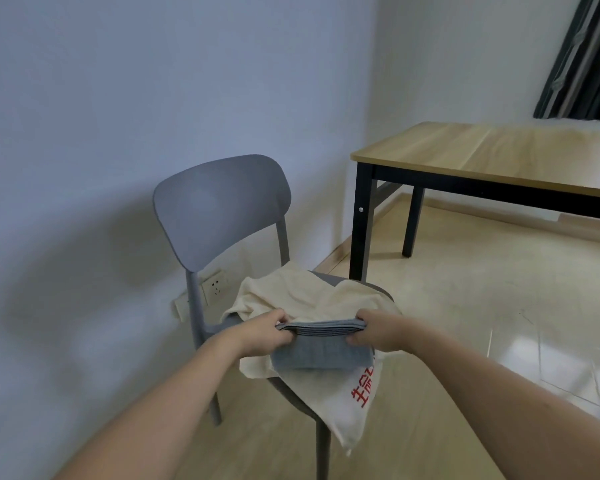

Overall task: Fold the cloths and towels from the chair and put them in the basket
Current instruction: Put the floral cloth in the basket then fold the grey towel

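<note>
A folded grey terry towel (pixel 321 344), its stacked layers showing along the upper edge, is held just above the seat of the grey plastic chair (pixel 219 206). The left hand (pixel 265 332) pinches its left end, the right hand (pixel 373 332) its right end. Beneath it, an unfolded cream cloth with red printed characters (pixel 347 403) lies crumpled on the seat and hangs over the chair's front edge. Right of the chair stands a wooden table with black legs (pixel 492 154). No basket is in view. Judged progress: one towel folded but not yet stowed; the cream cloth remains.

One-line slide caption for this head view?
Both hands grip a folded grey towel over a cream cloth on a chair.
</note>
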`<state>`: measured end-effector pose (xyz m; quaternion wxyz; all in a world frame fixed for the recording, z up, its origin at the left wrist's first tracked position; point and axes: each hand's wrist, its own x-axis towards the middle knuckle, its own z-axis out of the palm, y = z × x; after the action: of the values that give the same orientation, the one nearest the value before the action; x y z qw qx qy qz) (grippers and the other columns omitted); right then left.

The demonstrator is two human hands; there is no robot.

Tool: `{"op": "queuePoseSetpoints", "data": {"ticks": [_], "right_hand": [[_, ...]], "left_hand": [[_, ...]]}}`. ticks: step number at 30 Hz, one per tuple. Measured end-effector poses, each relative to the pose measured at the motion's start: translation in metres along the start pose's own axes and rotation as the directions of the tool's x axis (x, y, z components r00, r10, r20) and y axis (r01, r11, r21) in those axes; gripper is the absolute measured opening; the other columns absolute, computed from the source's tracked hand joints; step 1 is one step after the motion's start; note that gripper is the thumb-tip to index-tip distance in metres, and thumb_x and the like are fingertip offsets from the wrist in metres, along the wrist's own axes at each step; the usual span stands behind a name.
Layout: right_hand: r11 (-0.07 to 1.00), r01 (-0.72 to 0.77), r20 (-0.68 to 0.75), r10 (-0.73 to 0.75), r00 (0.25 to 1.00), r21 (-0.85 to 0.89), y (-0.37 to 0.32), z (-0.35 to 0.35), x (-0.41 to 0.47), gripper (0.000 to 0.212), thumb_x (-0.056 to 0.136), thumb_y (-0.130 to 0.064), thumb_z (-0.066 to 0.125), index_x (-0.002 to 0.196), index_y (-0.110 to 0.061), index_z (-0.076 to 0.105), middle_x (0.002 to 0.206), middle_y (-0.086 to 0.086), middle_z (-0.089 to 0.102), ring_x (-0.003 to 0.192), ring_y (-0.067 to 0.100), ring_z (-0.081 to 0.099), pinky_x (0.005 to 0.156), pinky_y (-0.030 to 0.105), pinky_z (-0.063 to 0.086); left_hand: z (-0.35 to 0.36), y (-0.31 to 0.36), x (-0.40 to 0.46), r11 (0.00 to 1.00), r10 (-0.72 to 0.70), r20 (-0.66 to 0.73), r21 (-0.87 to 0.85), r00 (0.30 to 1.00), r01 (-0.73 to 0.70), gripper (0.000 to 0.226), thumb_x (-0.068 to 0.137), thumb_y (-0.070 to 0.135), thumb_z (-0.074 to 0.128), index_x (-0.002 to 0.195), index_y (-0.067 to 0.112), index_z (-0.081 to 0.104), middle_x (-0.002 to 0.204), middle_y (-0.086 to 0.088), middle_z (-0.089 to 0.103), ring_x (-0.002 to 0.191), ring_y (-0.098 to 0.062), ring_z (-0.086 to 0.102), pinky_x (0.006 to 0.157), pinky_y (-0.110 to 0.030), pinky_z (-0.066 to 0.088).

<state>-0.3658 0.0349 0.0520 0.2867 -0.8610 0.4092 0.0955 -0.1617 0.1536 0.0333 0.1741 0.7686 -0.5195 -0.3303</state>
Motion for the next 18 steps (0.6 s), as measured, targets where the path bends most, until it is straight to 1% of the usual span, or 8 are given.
{"op": "queuePoseSetpoints", "data": {"ticks": [2, 4, 6, 9, 11, 12, 16, 18], "right_hand": [[0.995, -0.053, -0.028, 0.056, 0.998, 0.085, 0.003, -0.002, 0.013, 0.029, 0.094, -0.039, 0.05, 0.109, -0.014, 0.05, 0.105, 0.004, 0.055, 0.096, 0.021, 0.055, 0.077, 0.031, 0.046], [0.972, -0.133, -0.019, 0.14, 0.99, 0.193, 0.007, 0.0, 0.026, 0.038, 0.096, -0.04, 0.046, 0.12, -0.011, 0.049, 0.117, 0.008, 0.054, 0.1, 0.025, 0.056, 0.074, 0.032, 0.051], [0.94, -0.209, -0.006, 0.218, 0.976, 0.271, 0.012, 0.007, 0.041, 0.044, 0.095, -0.041, 0.048, 0.125, -0.009, 0.048, 0.125, 0.01, 0.049, 0.105, 0.031, 0.058, 0.074, 0.035, 0.056], [0.897, -0.279, 0.011, 0.293, 0.956, 0.342, 0.017, 0.024, 0.065, 0.044, 0.097, -0.037, 0.046, 0.126, -0.004, 0.046, 0.128, 0.016, 0.049, 0.106, 0.036, 0.058, 0.081, 0.043, 0.058], [0.902, -0.284, -0.06, 0.32, 0.946, 0.326, 0.021, 0.034, 0.08, 0.046, 0.097, -0.039, 0.045, 0.13, -0.007, 0.039, 0.13, 0.017, 0.045, 0.112, 0.036, 0.053, 0.09, 0.047, 0.052], [0.897, -0.283, -0.085, 0.329, 0.941, 0.34, 0.023, 0.036, 0.086, 0.047, 0.096, -0.04, 0.046, 0.131, -0.009, 0.037, 0.13, 0.017, 0.045, 0.114, 0.037, 0.051, 0.091, 0.048, 0.051], [0.832, -0.311, 0.014, 0.343, 0.939, 0.46, 0.031, 0.036, 0.097, 0.045, 0.092, -0.04, 0.053, 0.121, -0.005, 0.051, 0.118, 0.019, 0.059, 0.102, 0.036, 0.06, 0.082, 0.047, 0.057], [0.826, -0.309, 0.016, 0.342, 0.939, 0.472, 0.029, 0.034, 0.093, 0.045, 0.093, -0.041, 0.052, 0.12, -0.005, 0.054, 0.115, 0.018, 0.061, 0.099, 0.035, 0.062, 0.083, 0.045, 0.057]], "left_hand": [[0.002, -0.002, 0.015, 0.994, -0.042, -0.067, -0.104, 0.997, 0.035, 0.02, 0.097, 0.037, 0.047, 0.103, 0.018, 0.048, 0.099, 0.0, 0.055, 0.083, -0.013, 0.05, 0.068, -0.029, 0.041], [0.009, -0.004, 0.032, 0.988, -0.089, -0.126, -0.136, 0.988, 0.071, 0.029, 0.098, 0.04, 0.043, 0.113, 0.016, 0.049, 0.113, -0.005, 0.058, 0.1, -0.019, 0.055, 0.084, -0.035, 0.046], [0.021, -0.007, 0.049, 0.983, -0.138, -0.159, -0.144, 0.978, 0.116, 0.038, 0.098, 0.04, 0.04, 0.125, 0.014, 0.046, 0.127, -0.008, 0.055, 0.113, -0.024, 0.052, 0.095, -0.036, 0.043], [0.041, -0.012, 0.068, 0.965, -0.232, -0.192, -0.171, 0.954, 0.2, 0.048, 0.099, 0.043, 0.032, 0.137, 0.014, 0.035, 0.138, -0.011, 0.047, 0.124, -0.03, 0.046, 0.096, -0.036, 0.039], [0.05, -0.016, 0.076, 0.959, -0.279, -0.252, -0.129, 0.927, 0.253, 0.053, 0.096, 0.05, 0.027, 0.135, 0.015, 0.036, 0.136, -0.01, 0.046, 0.122, -0.031, 0.046, 0.093, -0.039, 0.039], [0.052, -0.019, 0.079, 0.958, -0.285, -0.285, -0.098, 0.915, 0.268, 0.054, 0.095, 0.053, 0.025, 0.132, 0.016, 0.038, 0.133, -0.008, 0.047, 0.12, -0.031, 0.048, 0.092, -0.039, 0.04], [0.057, -0.024, 0.088, 0.95, -0.308, -0.361, -0.062, 0.88, 0.307, 0.056, 0.091, 0.058, 0.026, 0.118, 0.014, 0.046, 0.124, -0.004, 0.056, 0.11, -0.028, 0.054, 0.086, -0.038, 0.042], [0.058, -0.023, 0.086, 0.946, -0.318, -0.383, -0.066, 0.867, 0.317, 0.055, 0.09, 0.058, 0.027, 0.115, 0.014, 0.049, 0.121, -0.004, 0.058, 0.108, -0.028, 0.055, 0.085, -0.038, 0.043]]}}
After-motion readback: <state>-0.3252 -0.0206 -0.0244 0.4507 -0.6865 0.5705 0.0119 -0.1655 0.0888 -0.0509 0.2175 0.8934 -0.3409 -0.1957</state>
